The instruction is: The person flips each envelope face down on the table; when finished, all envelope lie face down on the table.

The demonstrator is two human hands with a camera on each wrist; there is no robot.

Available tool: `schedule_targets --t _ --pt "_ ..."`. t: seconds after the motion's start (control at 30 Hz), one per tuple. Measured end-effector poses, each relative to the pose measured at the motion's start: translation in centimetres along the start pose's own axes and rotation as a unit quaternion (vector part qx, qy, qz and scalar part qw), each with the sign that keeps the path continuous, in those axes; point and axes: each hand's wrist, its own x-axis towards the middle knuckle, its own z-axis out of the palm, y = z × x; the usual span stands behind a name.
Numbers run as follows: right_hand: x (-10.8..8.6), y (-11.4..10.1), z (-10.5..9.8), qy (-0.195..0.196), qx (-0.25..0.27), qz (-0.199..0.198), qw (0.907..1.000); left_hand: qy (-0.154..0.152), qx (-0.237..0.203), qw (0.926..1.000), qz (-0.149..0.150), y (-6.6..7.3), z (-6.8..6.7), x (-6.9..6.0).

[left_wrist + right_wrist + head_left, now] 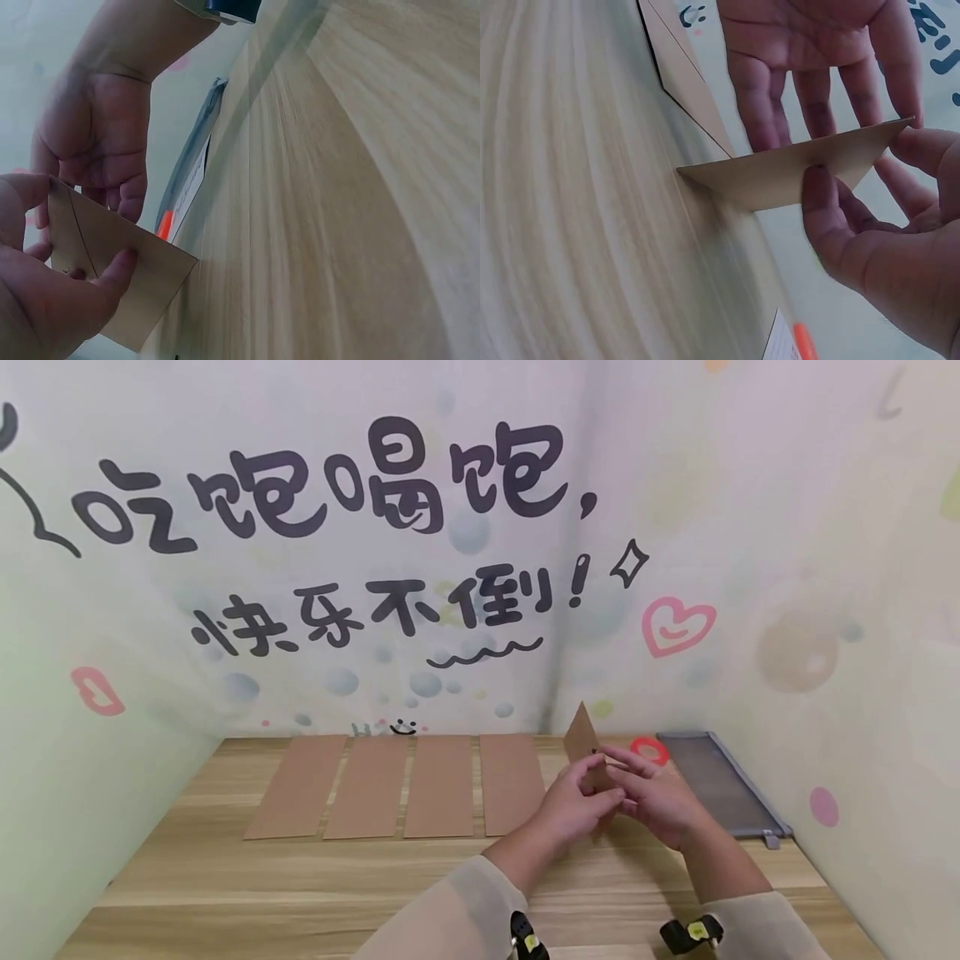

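Observation:
A brown cardboard piece [581, 735] stands tilted on edge above the table, held between both hands. My left hand [573, 802] pinches it, the thumb on one face and a finger at the top edge in the left wrist view. A thin dark line runs across that face of the cardboard piece [150, 274]; whether it is drawn or a thread I cannot tell. On the other side my right hand [663, 802] grips the cardboard piece [780, 176], its thumb flat on the face and the index finger at the upper corner.
Several flat brown cardboard panels [438, 785] lie in a row along the back of the wooden table [337, 893]. Right of the hands are a red ring-shaped thing [648, 750] and a grey zip pouch [720, 785]. A printed white sheet [189, 191] shows beside the pouch.

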Motion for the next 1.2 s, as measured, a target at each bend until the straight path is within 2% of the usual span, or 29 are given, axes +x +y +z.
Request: schedule_targets --t 0.13,0.3,0.4,0.5,0.63,0.77,0.87,1.07,1.2 --pt "-0.2 -0.2 0.4 -0.01 -0.018 -0.004 0.9998 0.001 -0.055 0.9985 -0.009 0.0 0.0 0.1" --pt "-0.1 -0.1 0.5 -0.042 -0.02 0.002 0.9989 0.007 -0.076 0.9967 -0.028 0.2 -0.3 0.1" --pt "0.1 0.2 0.3 -0.064 -0.025 0.006 0.9976 0.002 -0.101 0.9943 -0.035 0.4 -0.8 0.1" --pt "0.3 0.6 0.1 -0.068 -0.025 0.013 0.9973 -0.009 -0.124 0.9916 -0.036 0.5 -1.1 0.1" --pt "0.7 1.1 -0.2 -0.052 -0.024 0.027 0.998 -0.007 -0.108 0.9936 -0.032 0.2 -1.6 0.1" --pt "0.8 1.3 -0.7 -0.025 -0.017 0.036 0.9989 0.035 -0.057 0.9974 -0.026 -0.3 -2.0 0.2" --pt "0.8 1.4 -0.9 -0.007 -0.017 0.044 0.9989 0.055 -0.024 0.9979 -0.026 -0.7 -2.3 0.1" --pt "0.7 1.6 -1.1 -0.001 -0.029 0.053 0.9982 0.067 0.034 0.9962 -0.043 -1.5 -2.8 -0.2" --pt "0.6 1.8 -1.2 0.004 -0.03 0.055 0.9981 0.07 0.037 0.9954 -0.053 -1.5 -2.9 -0.3"
